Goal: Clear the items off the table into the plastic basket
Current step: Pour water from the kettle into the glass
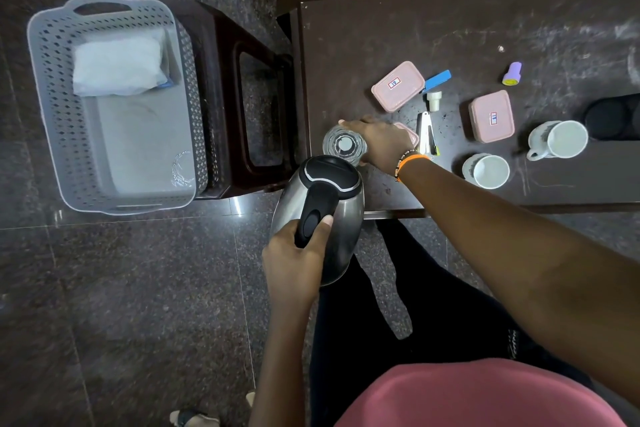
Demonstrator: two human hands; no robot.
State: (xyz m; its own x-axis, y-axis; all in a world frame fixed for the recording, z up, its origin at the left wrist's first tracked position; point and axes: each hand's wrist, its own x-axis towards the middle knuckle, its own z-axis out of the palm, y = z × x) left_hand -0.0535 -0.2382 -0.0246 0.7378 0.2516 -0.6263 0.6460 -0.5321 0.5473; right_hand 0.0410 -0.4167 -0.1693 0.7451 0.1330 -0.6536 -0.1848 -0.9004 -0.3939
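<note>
From the head camera I see my left hand [294, 260] gripping the steel electric kettle [320, 215] by its handle off the table [415, 38], my right hand [377, 142] curled round a clear glass [344, 147] at the table's edge, pink containers labelled "12" [398, 86] and "11" [491, 116] behind, and the grey plastic basket [52, 107] well to the left.

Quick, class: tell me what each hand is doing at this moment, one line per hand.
Left hand: grips the handle of the steel kettle, held off the table.
Right hand: fingers curled round the clear glass on the table.
</note>
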